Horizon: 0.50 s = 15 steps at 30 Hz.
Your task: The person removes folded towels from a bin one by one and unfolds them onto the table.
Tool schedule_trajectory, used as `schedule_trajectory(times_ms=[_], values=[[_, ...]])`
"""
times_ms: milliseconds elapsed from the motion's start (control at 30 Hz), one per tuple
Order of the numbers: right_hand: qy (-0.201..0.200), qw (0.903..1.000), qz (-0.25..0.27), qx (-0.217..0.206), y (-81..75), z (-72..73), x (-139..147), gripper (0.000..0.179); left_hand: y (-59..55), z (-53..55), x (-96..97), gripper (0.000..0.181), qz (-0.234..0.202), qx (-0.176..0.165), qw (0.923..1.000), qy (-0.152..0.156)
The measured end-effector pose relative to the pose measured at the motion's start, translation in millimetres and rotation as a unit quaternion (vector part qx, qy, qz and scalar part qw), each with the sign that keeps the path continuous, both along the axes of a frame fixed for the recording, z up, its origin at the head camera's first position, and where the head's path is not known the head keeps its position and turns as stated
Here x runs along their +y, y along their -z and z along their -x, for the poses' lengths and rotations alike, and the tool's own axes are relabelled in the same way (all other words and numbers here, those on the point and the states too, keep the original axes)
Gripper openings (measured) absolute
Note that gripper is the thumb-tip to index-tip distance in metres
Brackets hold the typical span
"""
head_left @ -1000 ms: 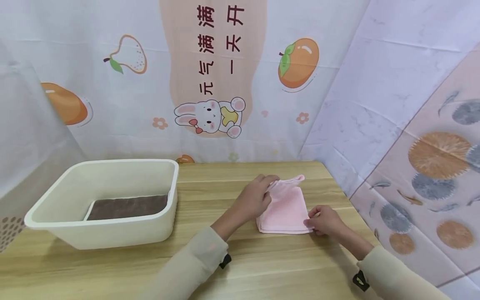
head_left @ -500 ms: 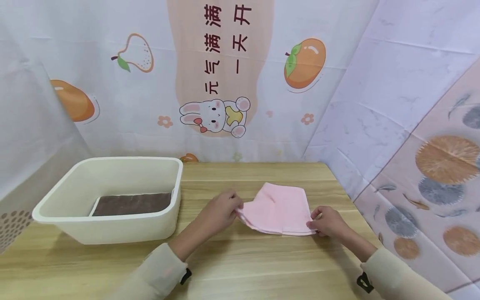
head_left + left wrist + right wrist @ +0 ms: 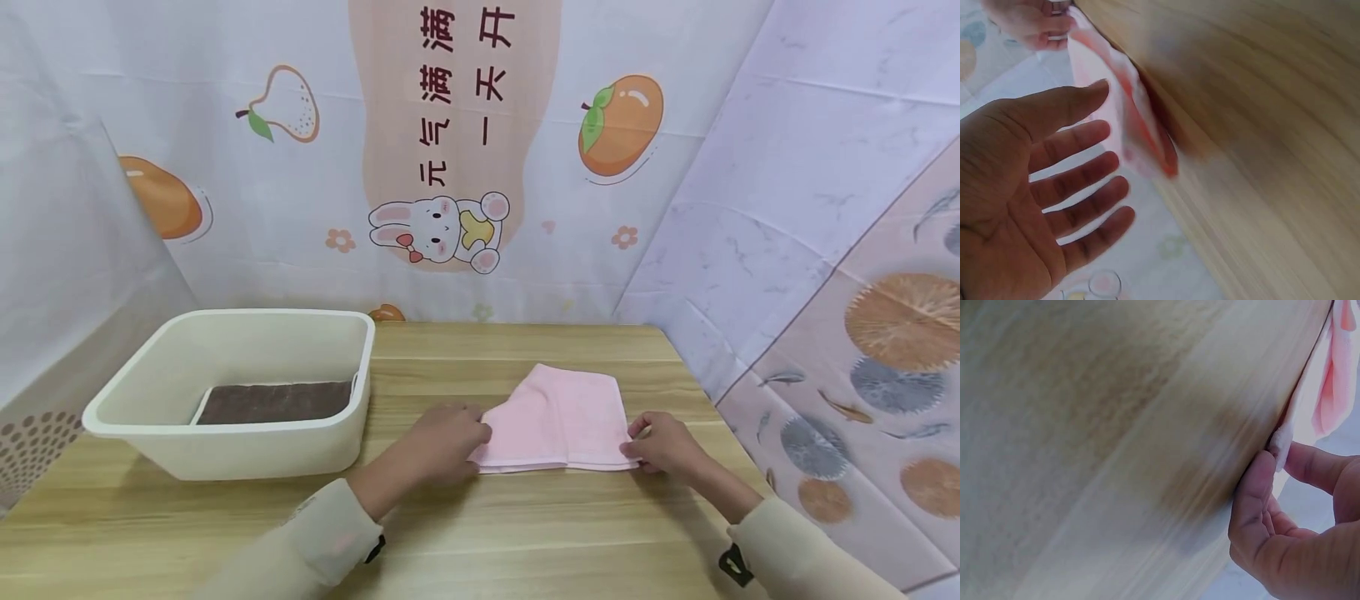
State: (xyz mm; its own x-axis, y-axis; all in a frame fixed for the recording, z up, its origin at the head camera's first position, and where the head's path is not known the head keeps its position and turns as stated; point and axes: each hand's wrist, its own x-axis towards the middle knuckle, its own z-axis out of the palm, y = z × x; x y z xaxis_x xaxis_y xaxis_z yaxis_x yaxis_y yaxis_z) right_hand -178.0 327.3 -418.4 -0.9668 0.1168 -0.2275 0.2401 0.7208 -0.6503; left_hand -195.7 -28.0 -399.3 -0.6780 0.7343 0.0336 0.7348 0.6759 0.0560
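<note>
Plainly, the biggest thing here is the white back curtain, printed with orange fruit, small flowers, a rabbit lying sideways and dark Chinese characters; a second curtain, pale with marbling, then pinkish with round grey and brown motifs, slants along the right side; a white curtain hangs at the left; below them spreads the wood-grain table, its far edge near the back curtain; on its left part stands a cream tub, upright, with a flat brown item inside, partly hidden by the near wall; two beige sleeves reach in from the near edge, the left forearm crossing the table between tub and cloth; the pink cloth lies on the right part of the table, folded in layers, its left portion skewed and a crease running toward the near edge; the left hand covers its left corner from the head view, fingers extended and thumb apart, though contact cannot be told; the right hand pinches the near right corner between thumb and finger; a small black piece shows beneath the right cuff.
</note>
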Motion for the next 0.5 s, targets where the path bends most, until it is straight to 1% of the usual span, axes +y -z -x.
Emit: schedule_trajectory(times_ms=[100, 167, 300, 400, 500], values=[[0.001, 1.0, 0.008, -0.001, -0.8, -0.1, 1, 0.026, -1.2, 1.0, 19.4, 0.018, 0.003, 0.014, 0.9997, 0.022], [0.005, 0.9997, 0.022, -0.003, -0.8, -0.3, 1, 0.026, -0.1, 1.7, 33.6, 0.019, 0.009, 0.018, 0.9993, 0.033], [0.018, 0.9985, 0.051, -0.006, -0.2, -0.6, 0, 0.028, 2.1, -0.3, 61.6, 0.021, 0.019, 0.019, 0.999, 0.037], [0.023, 0.9975, 0.067, -0.007, -0.8, -0.6, -2, 0.029, 3.8, -2.3, 79.1, 0.021, 0.014, 0.012, 0.9993, 0.032], [0.029, 0.9964, 0.078, -0.015, -1.4, -1.0, -2, 0.029, 9.7, -2.5, 92.4, 0.022, 0.009, 0.005, 0.9996, 0.027]])
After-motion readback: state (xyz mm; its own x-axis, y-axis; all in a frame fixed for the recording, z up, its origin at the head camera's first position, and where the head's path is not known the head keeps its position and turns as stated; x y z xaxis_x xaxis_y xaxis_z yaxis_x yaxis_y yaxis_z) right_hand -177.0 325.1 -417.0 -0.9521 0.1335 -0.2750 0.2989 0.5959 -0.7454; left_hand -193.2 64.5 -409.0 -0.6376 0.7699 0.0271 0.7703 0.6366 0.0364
